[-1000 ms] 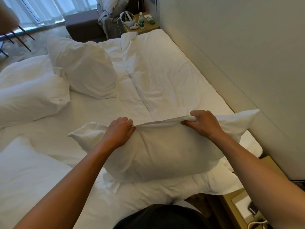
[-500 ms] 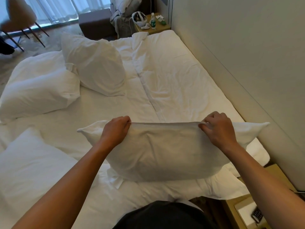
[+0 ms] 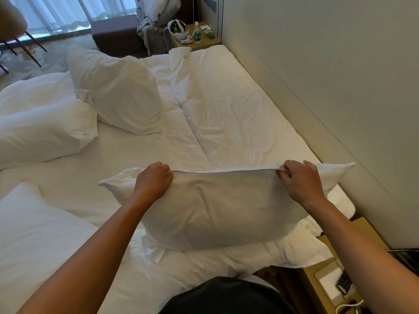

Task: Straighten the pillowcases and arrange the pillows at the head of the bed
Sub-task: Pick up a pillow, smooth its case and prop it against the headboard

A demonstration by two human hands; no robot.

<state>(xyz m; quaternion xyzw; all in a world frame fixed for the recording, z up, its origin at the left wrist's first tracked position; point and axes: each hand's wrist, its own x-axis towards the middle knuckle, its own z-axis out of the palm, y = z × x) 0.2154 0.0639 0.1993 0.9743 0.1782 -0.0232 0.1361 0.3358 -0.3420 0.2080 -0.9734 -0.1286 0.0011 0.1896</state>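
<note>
A white pillow [image 3: 217, 207] stands on its long edge on the bed [image 3: 226, 114], near the wall at the right. My left hand [image 3: 153, 181] grips the top edge of its pillowcase towards the left. My right hand [image 3: 299, 181] pinches the same top edge towards the right, and the fabric is stretched straight between them. A second pillow [image 3: 115, 91] leans upright further up the bed. A third pillow [image 3: 43, 132] lies at the left edge. A fourth pillow [image 3: 34, 234] lies near me at the lower left.
A beige wall [image 3: 328, 75] runs along the bed's right side. A nightstand [image 3: 335, 282] with a remote stands at the lower right. Another nightstand [image 3: 199, 40] at the far end carries a headset and a bottle. A chair and curtains are at the far left.
My hands have moved further apart along the pillow's top edge and drawn the pillowcase fabric from a slanted fold into a straight, level line.
</note>
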